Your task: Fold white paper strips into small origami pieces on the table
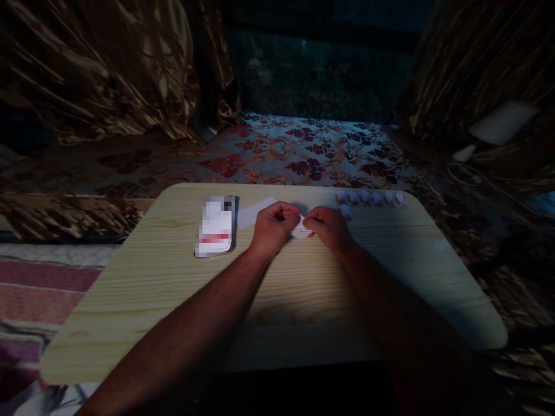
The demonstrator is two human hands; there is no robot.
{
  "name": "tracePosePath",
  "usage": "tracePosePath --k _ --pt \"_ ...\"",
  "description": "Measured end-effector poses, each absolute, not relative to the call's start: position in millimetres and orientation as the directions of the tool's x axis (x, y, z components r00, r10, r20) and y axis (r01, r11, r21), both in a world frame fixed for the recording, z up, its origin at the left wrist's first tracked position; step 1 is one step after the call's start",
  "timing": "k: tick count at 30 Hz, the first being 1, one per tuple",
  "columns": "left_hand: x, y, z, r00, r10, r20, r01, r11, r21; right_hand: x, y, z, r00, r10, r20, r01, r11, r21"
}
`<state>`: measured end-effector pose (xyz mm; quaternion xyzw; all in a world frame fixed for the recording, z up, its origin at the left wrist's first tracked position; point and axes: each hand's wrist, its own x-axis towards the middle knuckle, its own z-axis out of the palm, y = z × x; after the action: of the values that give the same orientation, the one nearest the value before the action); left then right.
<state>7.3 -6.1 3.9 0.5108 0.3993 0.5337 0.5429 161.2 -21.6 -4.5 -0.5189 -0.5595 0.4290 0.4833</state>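
Between my two hands is a small folded piece of white paper (302,231), held just above the wooden table. My left hand (277,225) pinches its left edge with thumb and curled fingers. On the other edge, the fingertips of my right hand (328,227) are closed on the same paper. Creases or lines show faintly on it. A flat white sheet (255,212) lies just left of my left hand. Beyond my right hand, several small folded paper pieces (372,198) sit in a row along the far edge, with one more (346,211) in front of them.
A blurred-out white and red packet or device (214,225) lies on the left of the light wooden table (173,300). Past the far edge is a ledge with flowered cloth (303,150). A white lamp (503,122) stands at the right, and patterned curtains (143,63) hang behind.
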Motion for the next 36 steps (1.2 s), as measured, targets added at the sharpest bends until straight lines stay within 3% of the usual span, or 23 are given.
tracePosePath --k 36 --pt "6.9 -6.7 3.8 0.162 0.98 0.119 -0.177 -0.09 0.98 161.1 -22.1 -4.5 0.041 0.987 0.152 0.258 0.137 -0.956"
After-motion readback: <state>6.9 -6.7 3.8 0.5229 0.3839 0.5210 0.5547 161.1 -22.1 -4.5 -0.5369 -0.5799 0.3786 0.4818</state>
